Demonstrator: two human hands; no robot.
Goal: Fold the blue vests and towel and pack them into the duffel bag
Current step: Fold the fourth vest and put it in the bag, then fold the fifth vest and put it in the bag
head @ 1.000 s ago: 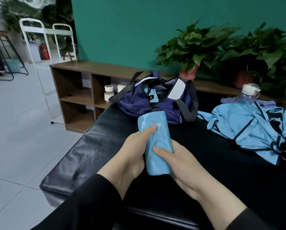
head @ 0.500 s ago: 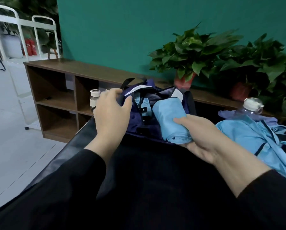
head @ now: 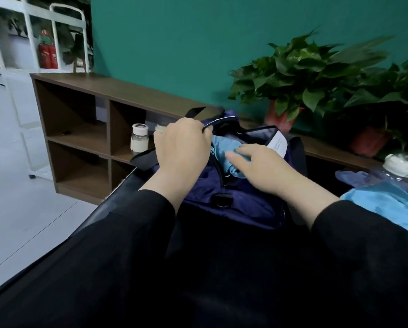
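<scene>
The navy duffel bag [head: 233, 204] sits on the black padded bench [head: 117, 192], its mouth open toward the person leaning over it. The left hand [head: 182, 147] has its fingers curled tight round the near-left lip of the bag's opening, by the white-piped edge and a black strap, holding it apart. The right hand [head: 262, 168] lies flat with its fingers nearly straight, pressing on a rolled light-blue vest [head: 224, 150] that sits partly inside the bag's mouth, between the two hands. A white label [head: 278, 144] stands up at the far side of the opening. Off to the right on the bench lies a heap of light-blue cloth [head: 392, 207], well apart from the bag, with a clear plastic bottle [head: 397, 169] just behind it. Behind the bench runs a brown wooden shelf [head: 79, 119] with a small white-capped jar [head: 139, 139] in a cubby, and potted plants [head: 300, 74] stand on its top against the green wall.
</scene>
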